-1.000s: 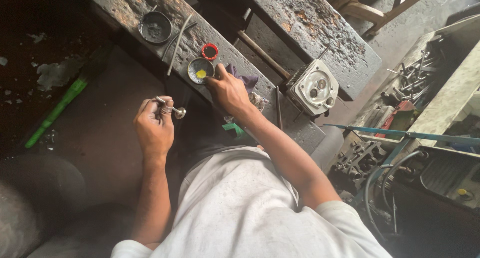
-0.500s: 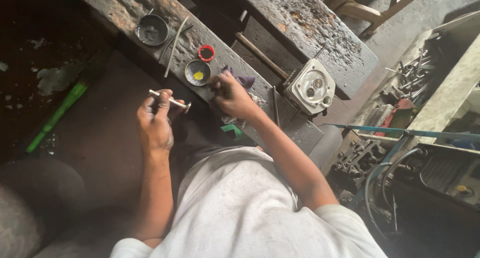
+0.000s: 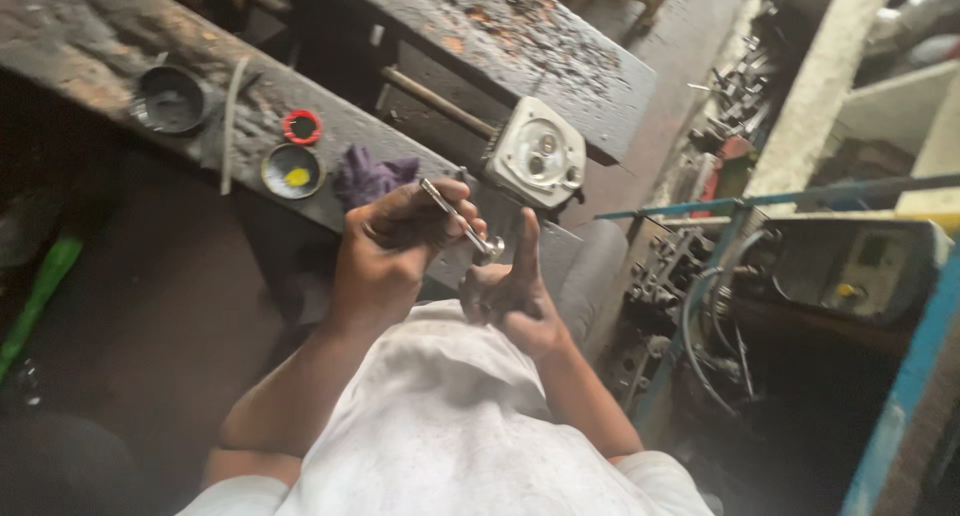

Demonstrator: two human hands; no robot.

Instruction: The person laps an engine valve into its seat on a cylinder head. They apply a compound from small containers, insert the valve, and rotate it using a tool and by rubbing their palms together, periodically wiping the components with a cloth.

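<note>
My left hand (image 3: 385,251) grips a slim metal engine valve (image 3: 458,219) by its stem, with the round head pointing right and down. My right hand (image 3: 515,291) is raised beside it, index finger extended upward, and its fingertips touch the valve head. Both hands hover in front of my white shirt. Behind them on the worn wooden bench (image 3: 90,46) lie a small tin (image 3: 292,171) with yellow paste in it, a red ring-shaped lid (image 3: 302,127) and a purple rag (image 3: 368,176).
A grey cylinder head (image 3: 535,154) rests at the bench end. A dark round tin (image 3: 170,100) and a pale strip sit at the left. A green-handled tool (image 3: 40,286) lies on the dark floor. Engine parts, hoses and a blue metal frame (image 3: 900,396) crowd the right.
My right hand has come back from the paste tin to the valve head. My left hand has carried the valve right and closer. The view has swung to the right.
</note>
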